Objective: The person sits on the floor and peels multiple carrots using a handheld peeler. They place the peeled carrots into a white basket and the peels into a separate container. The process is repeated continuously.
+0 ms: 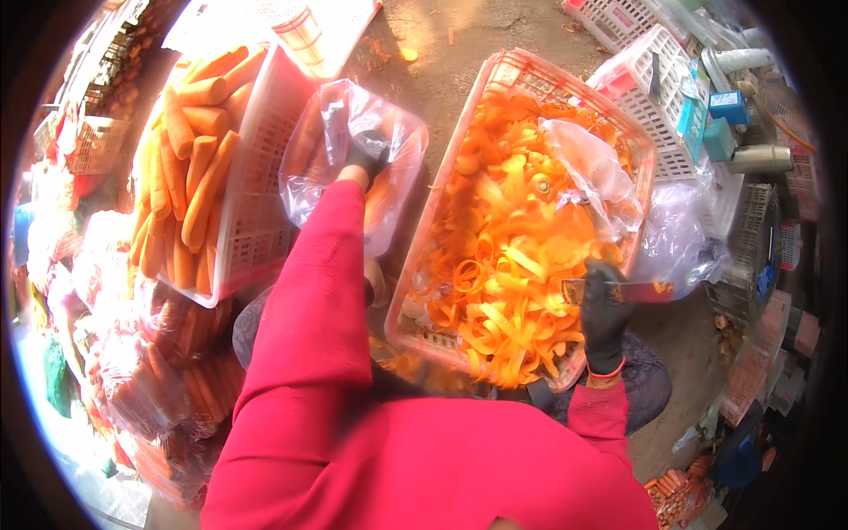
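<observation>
My left hand, in a dark glove, reaches into a tub lined with a clear plastic bag. Carrots lie inside it, partly veiled by the plastic. What my left fingers touch is hidden from me. In a black glove, my right hand grips a flat peeler with a reddish end. It is over the near right rim of a large orange crate. Long curled carrot peelings fill this crate, and a crumpled clear plastic bag rests on them.
A tall white crate of peeled carrots stands at the left. Below it are bagged carrots. White perforated crates, a blue box and a metal cylinder crowd the right side. Scraps lie on the concrete floor.
</observation>
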`<move>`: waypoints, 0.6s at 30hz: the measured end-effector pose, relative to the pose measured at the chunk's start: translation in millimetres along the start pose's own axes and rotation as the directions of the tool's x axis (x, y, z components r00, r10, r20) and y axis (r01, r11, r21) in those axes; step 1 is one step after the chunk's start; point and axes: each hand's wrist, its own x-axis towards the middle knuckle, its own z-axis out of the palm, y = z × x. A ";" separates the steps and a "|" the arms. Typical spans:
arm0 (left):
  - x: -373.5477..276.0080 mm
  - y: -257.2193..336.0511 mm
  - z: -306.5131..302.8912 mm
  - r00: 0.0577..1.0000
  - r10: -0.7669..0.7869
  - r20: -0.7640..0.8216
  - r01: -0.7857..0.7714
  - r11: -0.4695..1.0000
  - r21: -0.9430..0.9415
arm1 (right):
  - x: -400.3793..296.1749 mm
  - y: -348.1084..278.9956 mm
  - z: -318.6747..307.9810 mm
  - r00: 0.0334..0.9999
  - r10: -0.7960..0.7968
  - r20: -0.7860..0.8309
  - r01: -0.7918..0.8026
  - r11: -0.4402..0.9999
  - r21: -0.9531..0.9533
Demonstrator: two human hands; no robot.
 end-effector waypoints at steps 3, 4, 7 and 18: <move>12.4 7.0 38.2 0.998 -0.024 0.052 0.024 1.000 -0.010 | -1.5 10.0 -1.2 0.998 -0.041 -0.046 0.041 0.999 0.014; 12.4 7.4 45.5 0.998 -0.047 0.046 0.049 0.997 -0.061 | -1.3 6.1 -3.8 0.999 -0.018 -0.037 0.019 1.000 0.020; 2.2 2.4 59.0 0.987 -0.156 -0.029 0.137 0.933 -0.333 | 2.6 1.1 -10.5 0.990 -0.143 0.008 0.143 0.988 -0.064; -117.1 -71.9 -60.3 0.749 -0.613 -0.252 -0.616 -0.503 -0.607 | -3.1 -23.0 -1.4 0.990 -0.096 0.100 0.043 0.900 0.434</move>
